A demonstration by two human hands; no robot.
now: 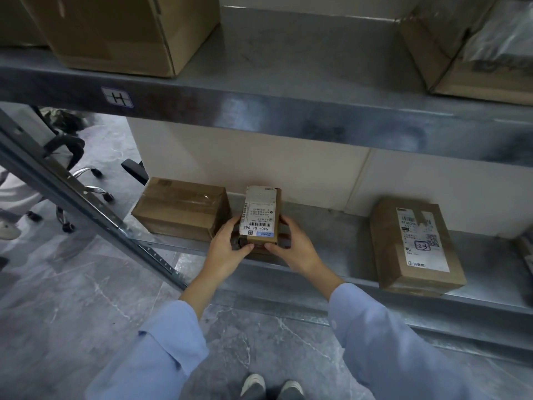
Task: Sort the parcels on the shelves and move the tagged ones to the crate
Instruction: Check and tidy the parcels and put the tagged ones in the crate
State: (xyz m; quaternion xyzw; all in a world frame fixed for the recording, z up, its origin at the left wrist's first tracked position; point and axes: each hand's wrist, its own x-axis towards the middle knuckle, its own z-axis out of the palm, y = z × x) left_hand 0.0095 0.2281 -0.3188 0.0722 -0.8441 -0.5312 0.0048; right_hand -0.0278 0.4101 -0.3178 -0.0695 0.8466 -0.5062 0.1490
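- Clearly, you had the small parcel [261, 215] at the centre of the frame between both hands. Your left grip [227, 249] curled round its lower left corner and your right grip [294, 249] round the lower right one, with the thumbs on the near end.
- That parcel sat label-up at the front edge of the lower shelf [331, 235]. I could not tell whether it rested on the shelf or was just clear of it.
- A plain taped parcel [181, 207] lay just beside it toward the left of the frame. A labelled parcel [415, 243] with a handwritten mark lay well apart at the right.
- On the upper shelf [288, 53] a large box [115, 30] stood at the upper left and more boxes [461, 44] at the upper right, none of them in your hands.
- No crate showed anywhere in the frame. I judged the task far from done: one parcel in hand, the others left to check, and nothing visibly delivered.
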